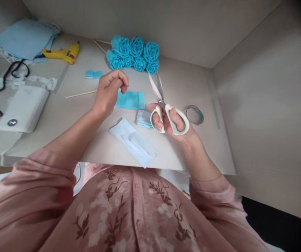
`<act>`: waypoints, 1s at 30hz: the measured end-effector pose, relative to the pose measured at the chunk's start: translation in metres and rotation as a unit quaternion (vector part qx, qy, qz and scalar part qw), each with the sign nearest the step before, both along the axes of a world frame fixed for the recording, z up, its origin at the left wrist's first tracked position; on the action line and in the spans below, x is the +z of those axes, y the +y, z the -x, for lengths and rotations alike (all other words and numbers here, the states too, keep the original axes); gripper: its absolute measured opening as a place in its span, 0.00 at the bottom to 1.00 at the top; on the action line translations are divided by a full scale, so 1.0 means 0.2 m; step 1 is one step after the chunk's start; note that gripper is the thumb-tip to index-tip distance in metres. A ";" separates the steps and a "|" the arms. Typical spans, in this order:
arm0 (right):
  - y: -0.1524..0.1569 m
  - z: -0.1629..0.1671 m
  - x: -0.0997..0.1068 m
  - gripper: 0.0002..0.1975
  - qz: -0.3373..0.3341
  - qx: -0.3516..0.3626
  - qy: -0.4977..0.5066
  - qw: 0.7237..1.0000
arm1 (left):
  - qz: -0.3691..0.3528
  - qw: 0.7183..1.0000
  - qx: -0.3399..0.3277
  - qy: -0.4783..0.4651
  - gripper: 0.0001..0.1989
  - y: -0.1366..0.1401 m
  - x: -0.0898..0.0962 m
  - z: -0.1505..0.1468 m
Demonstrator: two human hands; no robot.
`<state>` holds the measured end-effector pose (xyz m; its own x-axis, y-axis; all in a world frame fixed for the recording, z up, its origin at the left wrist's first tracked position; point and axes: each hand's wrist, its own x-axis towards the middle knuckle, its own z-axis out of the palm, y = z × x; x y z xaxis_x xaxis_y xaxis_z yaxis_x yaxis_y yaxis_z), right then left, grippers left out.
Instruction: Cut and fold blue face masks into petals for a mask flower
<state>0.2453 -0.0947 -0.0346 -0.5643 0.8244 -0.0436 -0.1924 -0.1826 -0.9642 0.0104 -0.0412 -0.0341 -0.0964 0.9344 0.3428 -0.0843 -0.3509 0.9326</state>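
My right hand (175, 122) is shut on a pair of scissors (160, 102), with a thumb and fingers through the white loops. The blades stand slightly apart and point away from me. My left hand (111, 87) is closed above the table, its fingers curled in; whatever they hold, if anything, is hidden. Behind it lies a bright blue cloth piece (131, 101), partly covered by the hand. A small stack of folded blue-white pieces (143, 119) sits beside the scissors. Closest to me is a pale blue face mask (133, 141) without visible ear loops.
Blue fabric roses (136, 52) on sticks lie at the back, near a small blue cut piece (93, 74). A thin stick (79, 94) lies left. Further left are a yellow glue gun (63, 53), stacked masks (26, 36) and a white power bank (24, 108). A coil (194, 114) rests right.
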 end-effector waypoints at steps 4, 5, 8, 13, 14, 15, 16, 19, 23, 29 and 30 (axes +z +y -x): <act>0.01 -0.02 0.02 0.28 -0.107 -0.066 -0.089 0.988 | 0.061 0.993 -0.073 -0.077 0.10 -0.01 0.02 -0.02; 0.02 -0.02 0.02 0.28 -0.134 -0.095 -0.129 0.978 | 0.076 0.990 -0.084 -0.082 0.09 -0.01 0.03 -0.02; 0.06 -0.06 0.00 0.28 -0.225 -0.194 -0.284 0.912 | 0.089 0.988 -0.087 -0.087 0.06 -0.02 0.04 -0.02; 0.13 -0.13 -0.05 0.30 -0.330 -0.251 -0.524 0.744 | 0.125 0.984 -0.096 -0.085 0.06 -0.01 0.04 0.00; 0.14 -0.14 -0.06 0.31 -0.330 -0.249 -0.554 0.722 | 0.133 0.982 -0.099 -0.086 0.08 -0.01 0.04 0.00; 0.14 -0.14 -0.06 0.32 -0.327 -0.245 -0.579 0.705 | 0.139 0.981 -0.104 -0.085 0.10 -0.01 0.03 0.00; 0.15 -0.15 -0.06 0.33 -0.325 -0.239 -0.599 0.692 | 0.143 0.980 -0.108 -0.086 0.12 0.00 0.03 0.00; 0.16 -0.15 -0.06 0.34 -0.315 -0.210 -0.646 0.663 | 0.157 0.976 -0.121 -0.088 0.18 0.01 0.02 0.00; 0.16 -0.14 -0.07 0.32 -0.311 -0.179 -0.673 0.646 | 0.180 0.967 -0.131 -0.125 0.26 0.01 0.02 0.00; 0.13 -0.15 -0.06 0.24 -0.348 -0.209 -0.692 0.597 | 0.235 0.932 -0.232 -0.147 0.41 -0.02 0.06 -0.01; 0.13 -0.15 -0.05 0.22 -0.362 -0.228 -0.687 0.588 | 0.230 0.931 -0.248 -0.136 0.42 -0.03 0.06 -0.01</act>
